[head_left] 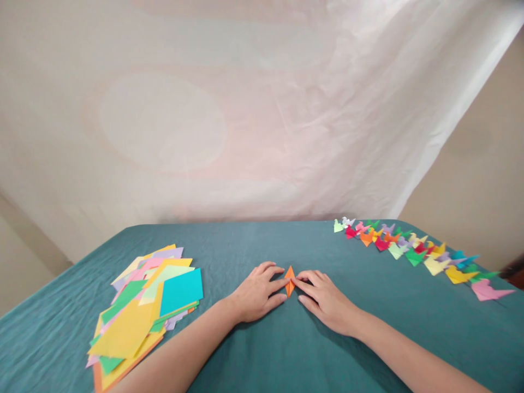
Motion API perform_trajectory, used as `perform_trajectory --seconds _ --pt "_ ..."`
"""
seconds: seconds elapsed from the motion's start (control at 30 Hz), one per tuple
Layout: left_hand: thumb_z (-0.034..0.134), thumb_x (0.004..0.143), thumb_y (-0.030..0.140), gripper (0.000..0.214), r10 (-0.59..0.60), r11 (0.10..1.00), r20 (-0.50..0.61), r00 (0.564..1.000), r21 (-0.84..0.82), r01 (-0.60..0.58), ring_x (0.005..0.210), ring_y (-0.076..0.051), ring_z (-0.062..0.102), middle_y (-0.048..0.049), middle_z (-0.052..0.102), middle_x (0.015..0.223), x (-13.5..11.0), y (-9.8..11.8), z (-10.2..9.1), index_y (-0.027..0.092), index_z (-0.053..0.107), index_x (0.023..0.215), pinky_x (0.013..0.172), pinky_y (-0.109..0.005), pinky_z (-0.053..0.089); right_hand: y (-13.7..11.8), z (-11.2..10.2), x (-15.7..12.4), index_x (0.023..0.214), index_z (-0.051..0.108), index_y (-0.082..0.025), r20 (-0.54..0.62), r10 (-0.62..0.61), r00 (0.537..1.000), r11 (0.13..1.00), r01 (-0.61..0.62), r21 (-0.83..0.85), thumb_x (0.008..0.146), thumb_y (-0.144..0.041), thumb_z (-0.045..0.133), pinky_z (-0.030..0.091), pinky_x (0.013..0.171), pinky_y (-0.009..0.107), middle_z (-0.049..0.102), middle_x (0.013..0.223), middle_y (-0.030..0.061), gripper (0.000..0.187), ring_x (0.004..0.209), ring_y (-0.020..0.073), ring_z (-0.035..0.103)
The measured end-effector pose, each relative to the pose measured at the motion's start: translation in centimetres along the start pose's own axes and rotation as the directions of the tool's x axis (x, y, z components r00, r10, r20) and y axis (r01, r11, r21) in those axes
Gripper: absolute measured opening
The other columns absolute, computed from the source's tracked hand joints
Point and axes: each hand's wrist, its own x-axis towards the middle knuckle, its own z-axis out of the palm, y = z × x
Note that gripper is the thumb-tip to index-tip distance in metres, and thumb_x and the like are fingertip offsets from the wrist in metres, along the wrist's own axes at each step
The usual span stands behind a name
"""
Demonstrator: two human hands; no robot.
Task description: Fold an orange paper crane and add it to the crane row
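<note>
A small orange folded paper, shaped like a narrow diamond with a crease down its middle, lies on the table between my hands. From the left, the index fingertip of my left hand touches its middle, with the thumb by its lower left edge. My right hand reaches in from the other side, its index fingertip on the paper's right edge and its thumb a little apart from it. Both hands rest low over the cloth with fingers stretched and spread. Neither hand is closed around the paper.
A loose pile of coloured paper sheets lies to the left, beside my left forearm. Several folded paper birds stand in rows at the right. A dark green cloth covers the table; a pale curtain hangs behind its far edge.
</note>
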Motion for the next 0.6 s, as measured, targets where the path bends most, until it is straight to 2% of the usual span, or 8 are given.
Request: perform_trajectory --seconds 0.37,0.6 --pt "0.041 0.091 0.040 0.042 0.011 1.000 0.029 1.000 0.011 -0.011 0.121 -0.026 0.036 -0.0061 0.051 0.126 0.26 0.49 -0.19 0.020 0.046 0.128 0.103 -0.042 0.029 -0.24 -0.31 0.23 0.121 0.053 -0.023 -0.006 0.000 1.000 1.000 0.000 0.001 0.088 -0.026 0.046 0.042 0.087 0.040 0.054 0.114 0.0082 0.033 0.102 0.0222 0.048" --pt "0.038 0.092 0.040 0.048 0.036 0.999 0.063 0.997 0.001 -0.036 0.129 -0.024 0.030 -0.0070 0.044 0.135 0.28 0.34 -0.20 0.018 0.038 0.134 0.107 -0.039 0.024 -0.18 -0.27 0.39 0.118 0.055 -0.023 -0.010 0.002 1.000 1.000 -0.002 0.004 0.088 -0.026 0.047 0.041 0.087 0.040 0.054 0.113 0.0076 0.032 0.101 0.0221 0.049"
